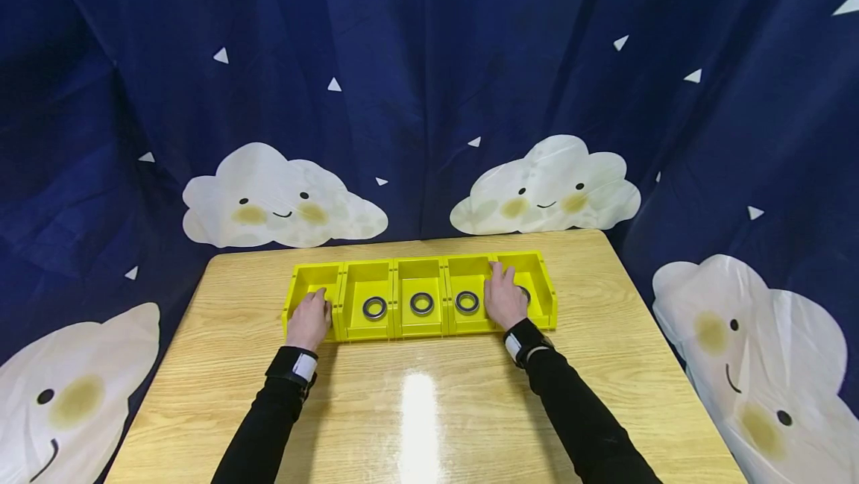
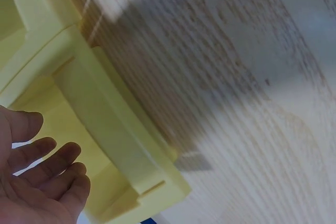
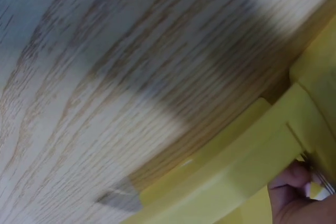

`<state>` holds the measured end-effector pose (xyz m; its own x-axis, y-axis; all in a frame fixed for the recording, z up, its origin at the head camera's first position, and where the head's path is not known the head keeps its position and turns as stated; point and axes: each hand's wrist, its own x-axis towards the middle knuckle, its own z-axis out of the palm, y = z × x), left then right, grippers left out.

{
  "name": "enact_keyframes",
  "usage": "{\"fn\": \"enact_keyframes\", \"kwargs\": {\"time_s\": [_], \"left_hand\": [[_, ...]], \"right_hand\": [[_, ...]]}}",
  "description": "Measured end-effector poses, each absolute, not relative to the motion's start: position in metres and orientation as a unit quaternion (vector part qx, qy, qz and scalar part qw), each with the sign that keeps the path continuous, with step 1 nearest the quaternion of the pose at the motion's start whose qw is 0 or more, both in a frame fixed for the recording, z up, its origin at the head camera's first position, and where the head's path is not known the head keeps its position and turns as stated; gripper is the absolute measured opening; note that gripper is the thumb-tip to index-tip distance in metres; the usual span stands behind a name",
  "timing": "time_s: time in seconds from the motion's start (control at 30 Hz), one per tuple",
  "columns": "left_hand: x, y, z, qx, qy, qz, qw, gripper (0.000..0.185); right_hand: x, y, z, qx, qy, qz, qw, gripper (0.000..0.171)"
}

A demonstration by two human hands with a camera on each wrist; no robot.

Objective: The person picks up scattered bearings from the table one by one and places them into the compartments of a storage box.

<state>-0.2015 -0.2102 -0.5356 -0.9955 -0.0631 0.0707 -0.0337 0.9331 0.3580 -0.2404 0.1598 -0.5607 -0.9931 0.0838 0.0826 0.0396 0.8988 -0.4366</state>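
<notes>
My left hand (image 1: 310, 318) reaches into the leftmost yellow bin (image 1: 317, 275). In the left wrist view its fingers (image 2: 58, 162) are loosely bent and apart, with no object seen between them. My right hand (image 1: 505, 297) is over the divider side of the rightmost bin (image 1: 537, 275). A ring bearing (image 1: 526, 293) with a dark face shows partly from behind that hand. In the right wrist view the thumb (image 3: 294, 174) is bent beside a thin striped edge; I cannot tell whether the fingers grip it.
The bins stand joined in a row on a wood-grain table (image 1: 376, 394). Between my hands, single bearings lie in the second bin (image 1: 365, 275), the middle bin (image 1: 419, 271) and the fourth bin (image 1: 466, 271). A dark blue curtain (image 1: 416, 96) with clouds hangs behind.
</notes>
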Motion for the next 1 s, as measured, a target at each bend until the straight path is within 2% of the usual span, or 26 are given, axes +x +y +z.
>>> {"fn": "enact_keyframes", "kwargs": {"time_s": [0.2, 0.77, 1.0], "left_hand": [[-0.202, -0.212, -0.53, 0.031, -0.982, -0.184, 0.022, 0.041], [-0.19, -0.21, -0.529, 0.007, -0.977, -0.199, 0.077, 0.039], [-0.185, -0.208, -0.527, 0.0, -0.976, -0.203, 0.083, 0.043]], "right_hand": [[-0.237, 0.159, -0.556, -0.026, -0.97, 0.239, 0.044, 0.044], [-0.218, 0.159, -0.548, 0.021, -0.958, 0.278, 0.066, 0.053], [-0.205, 0.162, -0.544, 0.059, -0.953, 0.282, 0.097, 0.052]]}}
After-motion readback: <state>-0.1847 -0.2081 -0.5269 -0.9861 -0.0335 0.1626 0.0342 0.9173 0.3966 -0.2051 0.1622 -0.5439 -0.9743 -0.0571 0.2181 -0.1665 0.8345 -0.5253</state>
